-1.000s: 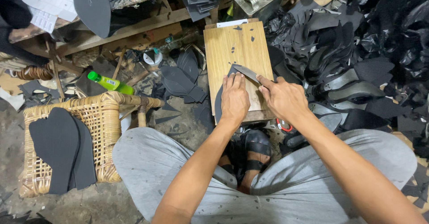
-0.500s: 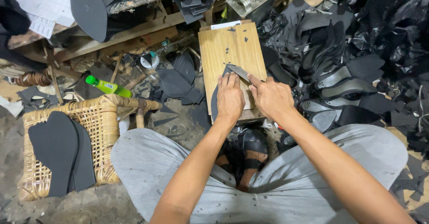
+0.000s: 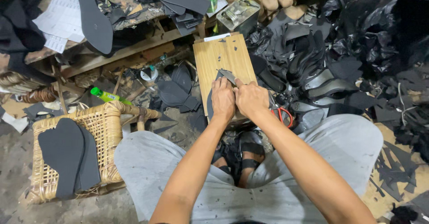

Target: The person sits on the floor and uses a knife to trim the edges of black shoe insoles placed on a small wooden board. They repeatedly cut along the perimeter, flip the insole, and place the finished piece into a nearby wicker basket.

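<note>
A light wooden board (image 3: 225,56) lies in front of my knees. On its near end rests a dark grey sole-shaped sheet (image 3: 210,104). My left hand (image 3: 222,100) presses down on this sheet. My right hand (image 3: 251,98) sits right beside it, closed around a knife whose flat metal blade (image 3: 227,75) pokes out ahead of the fingers and meets the sheet's far end. Both hands touch each other over the board's near half.
A wicker basket (image 3: 100,125) at left holds dark sole cut-outs (image 3: 67,154). A green bottle (image 3: 107,95) lies behind it. Red-handled scissors (image 3: 281,115) lie right of the board. Black scraps and shoe parts (image 3: 321,72) pile up at right. A metal can (image 3: 237,15) stands behind the board.
My right hand has drawn back toward me and closer to the left hand, bringing the blade along the sheet. The camera has shifted slightly.
</note>
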A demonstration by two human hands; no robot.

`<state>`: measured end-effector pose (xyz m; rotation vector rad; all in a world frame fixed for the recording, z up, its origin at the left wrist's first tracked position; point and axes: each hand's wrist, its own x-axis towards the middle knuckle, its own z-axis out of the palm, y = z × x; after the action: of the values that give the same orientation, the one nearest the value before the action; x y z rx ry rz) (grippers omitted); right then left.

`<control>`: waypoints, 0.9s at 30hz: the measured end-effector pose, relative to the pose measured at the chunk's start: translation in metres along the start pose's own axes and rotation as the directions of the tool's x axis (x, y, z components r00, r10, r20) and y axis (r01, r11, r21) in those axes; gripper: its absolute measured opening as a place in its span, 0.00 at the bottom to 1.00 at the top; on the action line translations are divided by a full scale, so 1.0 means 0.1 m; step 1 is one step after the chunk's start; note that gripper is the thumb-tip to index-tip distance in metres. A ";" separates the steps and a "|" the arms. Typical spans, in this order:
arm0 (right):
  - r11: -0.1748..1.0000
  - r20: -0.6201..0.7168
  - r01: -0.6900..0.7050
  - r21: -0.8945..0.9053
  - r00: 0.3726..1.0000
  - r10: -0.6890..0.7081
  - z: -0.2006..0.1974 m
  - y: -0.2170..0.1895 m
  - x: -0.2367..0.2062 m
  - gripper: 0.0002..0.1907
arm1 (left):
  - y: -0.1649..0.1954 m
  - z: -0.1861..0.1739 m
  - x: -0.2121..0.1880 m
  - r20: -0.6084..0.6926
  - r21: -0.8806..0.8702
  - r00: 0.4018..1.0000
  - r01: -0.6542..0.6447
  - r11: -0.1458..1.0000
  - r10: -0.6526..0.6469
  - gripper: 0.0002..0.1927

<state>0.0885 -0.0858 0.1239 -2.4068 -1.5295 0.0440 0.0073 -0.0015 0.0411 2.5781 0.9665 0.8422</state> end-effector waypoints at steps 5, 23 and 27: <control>0.999 -0.020 -0.027 0.034 0.999 0.028 0.19 0.01 0.03 0.16 | 0.00 0.00 0.00 -0.041 -0.009 0.999 -0.010 1.000 0.010 0.20; 0.997 0.062 -0.067 0.025 0.996 0.066 -0.05 0.12 -0.14 0.20 | -0.02 -0.02 -0.06 -0.083 0.063 0.996 0.021 0.998 -0.016 0.25; 0.999 0.060 -0.034 -0.006 0.998 0.034 -0.12 0.05 -0.15 0.20 | -0.04 0.05 -0.05 -0.052 0.072 0.998 0.033 0.997 -0.029 0.26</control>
<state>0.0884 -0.1036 0.1327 -2.4566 -1.5161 0.1199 0.0049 -0.0019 0.0331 2.6071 1.0684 0.8834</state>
